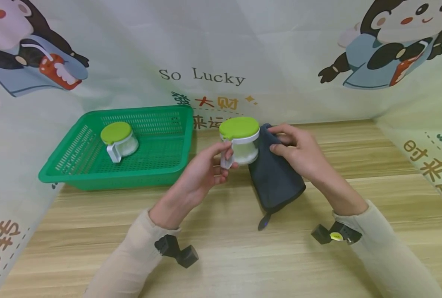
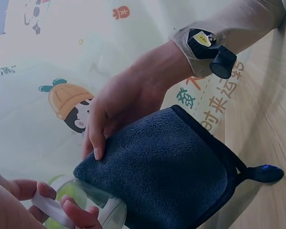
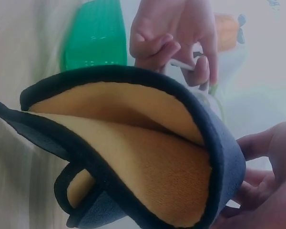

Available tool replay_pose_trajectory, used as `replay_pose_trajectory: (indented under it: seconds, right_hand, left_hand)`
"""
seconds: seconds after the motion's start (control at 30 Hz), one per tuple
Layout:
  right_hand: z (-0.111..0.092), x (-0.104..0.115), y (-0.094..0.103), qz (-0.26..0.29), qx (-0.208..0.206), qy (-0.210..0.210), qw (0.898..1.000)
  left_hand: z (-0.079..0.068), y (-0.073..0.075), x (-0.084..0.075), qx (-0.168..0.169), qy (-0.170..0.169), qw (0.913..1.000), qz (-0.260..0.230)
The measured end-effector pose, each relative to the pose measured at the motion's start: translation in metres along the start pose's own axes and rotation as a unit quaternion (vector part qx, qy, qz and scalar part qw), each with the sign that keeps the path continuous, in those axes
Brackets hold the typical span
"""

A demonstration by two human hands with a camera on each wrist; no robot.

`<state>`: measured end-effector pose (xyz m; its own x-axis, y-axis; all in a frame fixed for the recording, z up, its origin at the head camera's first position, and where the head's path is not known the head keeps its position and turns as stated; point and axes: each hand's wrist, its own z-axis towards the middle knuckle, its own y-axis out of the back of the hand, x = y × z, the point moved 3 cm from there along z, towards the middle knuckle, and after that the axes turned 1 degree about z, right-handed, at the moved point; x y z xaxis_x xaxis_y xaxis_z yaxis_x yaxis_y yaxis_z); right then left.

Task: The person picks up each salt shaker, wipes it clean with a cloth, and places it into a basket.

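Note:
My left hand (image 1: pixel 210 169) grips the white handle of a clear jar with a green lid (image 1: pixel 239 127), held upright above the table. A folded dark grey cloth (image 1: pixel 274 169) hangs from my right hand (image 1: pixel 299 149), pinched between thumb and fingers beside the jar. In the head view the cloth's upper part meets or overlaps the jar's right side. The right wrist view shows the cloth's yellow inner side (image 3: pixel 148 143) between dark edging. From the left wrist view, the jar (image 2: pixel 112 212) is partly covered by my left fingers.
A green basket (image 1: pixel 120 182) stands at the left on the wooden table (image 1: pixel 221 256). Inside it sits another jar with a green lid (image 1: pixel 116 133) and white handle. Behind the table hangs a printed white curtain (image 1: pixel 206 37), which also runs along both sides.

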<state>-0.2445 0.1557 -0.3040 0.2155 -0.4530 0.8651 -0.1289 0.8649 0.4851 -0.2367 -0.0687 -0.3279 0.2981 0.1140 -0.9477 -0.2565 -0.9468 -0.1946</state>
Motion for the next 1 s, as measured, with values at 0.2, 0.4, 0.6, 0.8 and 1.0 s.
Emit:
replay_pose_trajectory:
  seconds: [0.2, 0.4, 0.6, 0.8, 1.0]
  right_hand:
    - [0.001, 0.004, -0.004, 0.008, 0.024, 0.017, 1.0]
    - [0.002, 0.009, -0.008, 0.012, 0.036, 0.035, 0.999]
    - [0.003, 0.01, -0.008, 0.022, 0.037, 0.038, 0.998]
    - [0.001, 0.008, -0.009, 0.024, 0.05, 0.04, 0.998]
    - [-0.001, 0.003, -0.009, 0.028, 0.055, 0.043, 0.997]
  left_hand:
    - [0.003, 0.006, -0.001, -0.026, 0.006, 0.9995, -0.017]
    - [0.001, 0.012, -0.003, -0.03, 0.005, 0.9995, -0.014]
    - [-0.004, 0.017, -0.006, -0.024, 0.002, 0.9997, 0.001]
    - [-0.008, 0.03, -0.005, -0.029, 0.005, 0.9995, 0.014]
    - [-0.009, 0.048, -0.004, -0.037, 0.013, 0.9988, 0.028]
